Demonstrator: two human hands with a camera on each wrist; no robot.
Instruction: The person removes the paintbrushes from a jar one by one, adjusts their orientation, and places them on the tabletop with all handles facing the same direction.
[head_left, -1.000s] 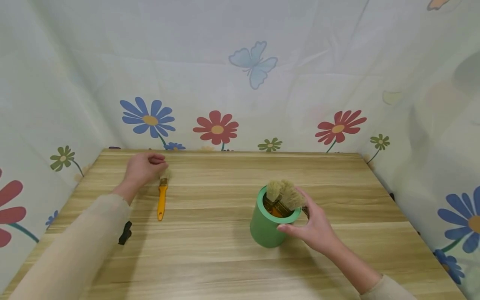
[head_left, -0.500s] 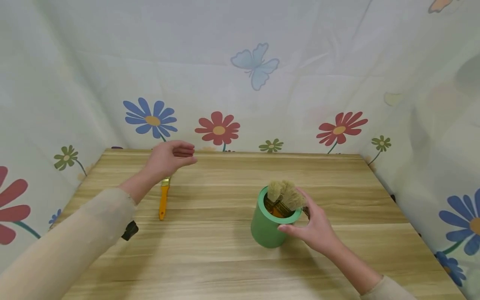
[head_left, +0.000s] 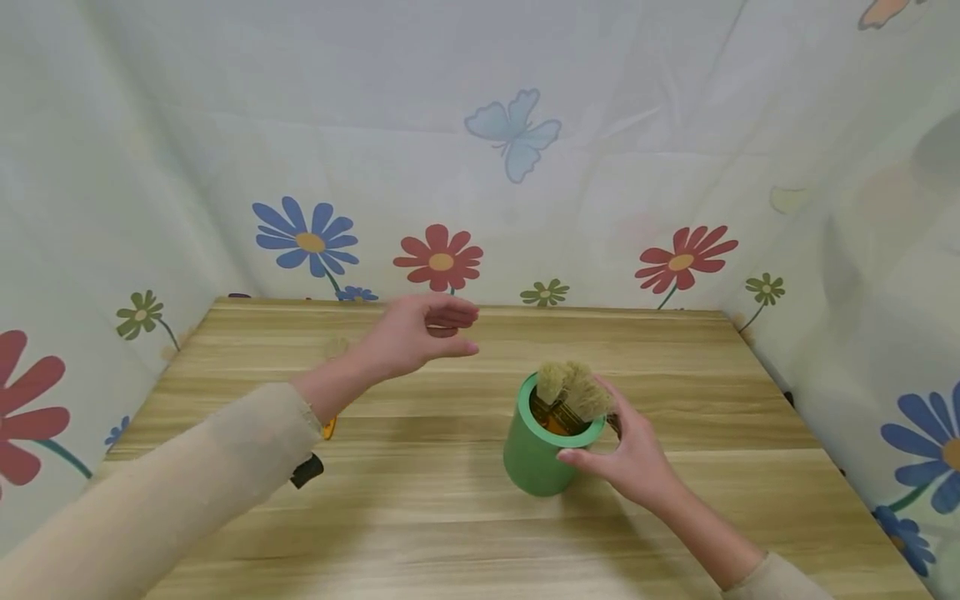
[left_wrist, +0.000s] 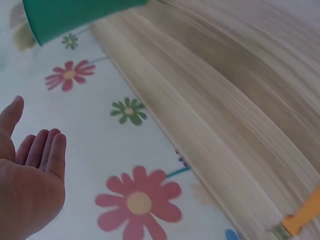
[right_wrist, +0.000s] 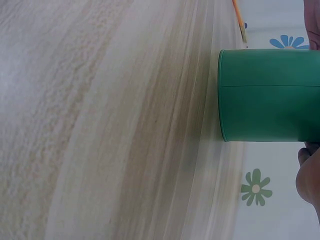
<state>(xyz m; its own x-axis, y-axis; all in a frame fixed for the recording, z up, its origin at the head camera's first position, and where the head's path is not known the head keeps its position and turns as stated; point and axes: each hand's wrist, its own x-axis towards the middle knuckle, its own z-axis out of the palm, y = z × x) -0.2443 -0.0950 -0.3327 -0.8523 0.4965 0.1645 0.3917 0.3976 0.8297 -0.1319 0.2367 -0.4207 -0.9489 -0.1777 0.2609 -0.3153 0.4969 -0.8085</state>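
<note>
- Left hand [head_left: 416, 333]: raised above the table [head_left: 420, 533], empty; fingers [left_wrist: 44, 150] straight and loosely side by side, pointing toward 3 o'clock; palm bare in the left wrist view.
- Right hand [head_left: 633, 462]: at the 4 o'clock side of the green cup [head_left: 542, 454]; fingers curled round its wall near the rim, thumb at the front; grip looks light.
- Green cup: upright on the table, right of centre; holds several brushes [head_left: 570, 387], bristles up and leaning past the rim.
- Orange-handled brush [head_left: 328, 427]: flat on the table at 9 o'clock from the cup, well apart; mostly hidden behind the left forearm; only the handle end shows in the head view.
- Risk, as judged: the cup is top-heavy with leaning brushes; a sideways push from either hand could tip it and spill the contents.
- Risk, as judged: the left sleeve hangs low over the loose brush; a careless sweep could knock it toward the table's left edge.
- Risk, as judged: the left hand nearing the bristles could snag one and drag the cup against the light right-hand grip.
</note>
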